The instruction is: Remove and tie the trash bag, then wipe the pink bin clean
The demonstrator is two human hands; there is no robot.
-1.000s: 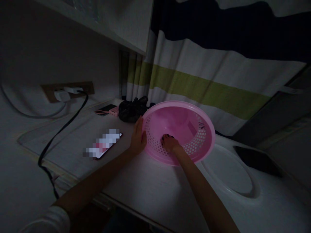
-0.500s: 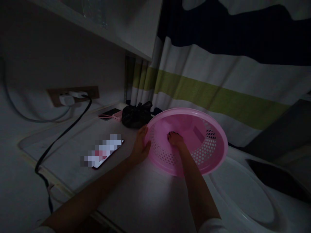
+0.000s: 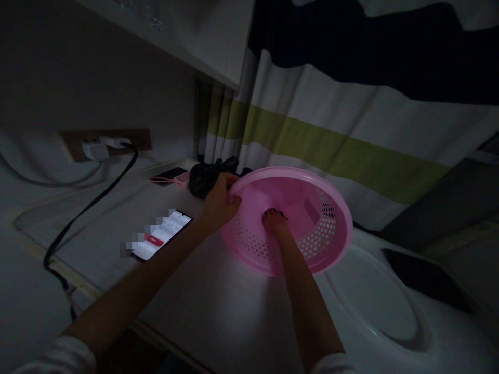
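Observation:
A pink plastic basket (image 3: 304, 192) with perforated sides stands tilted on the white tabletop, its opening facing me. My left hand (image 3: 222, 205) grips the basket's left rim, thumb on the inner side and fingers behind the edge. Inside the basket, my right hand (image 3: 275, 219) reaches to the bottom, with something small and dark at its fingers. Its fingers look bent, and what they hold is too dark to make out.
A lit phone (image 3: 161, 236) lies left of my left forearm. Behind are a black plastic bag (image 3: 200, 179), a pink power bank (image 3: 182, 179) and a dark phone (image 3: 168, 175). A white round lid or basin (image 3: 378, 296) sits right. A black cable (image 3: 89, 218) hangs from the wall socket (image 3: 140, 139).
My left hand has moved up along the rim and now wraps round it. The whole view has shifted slightly, and the basket appears a little further left.

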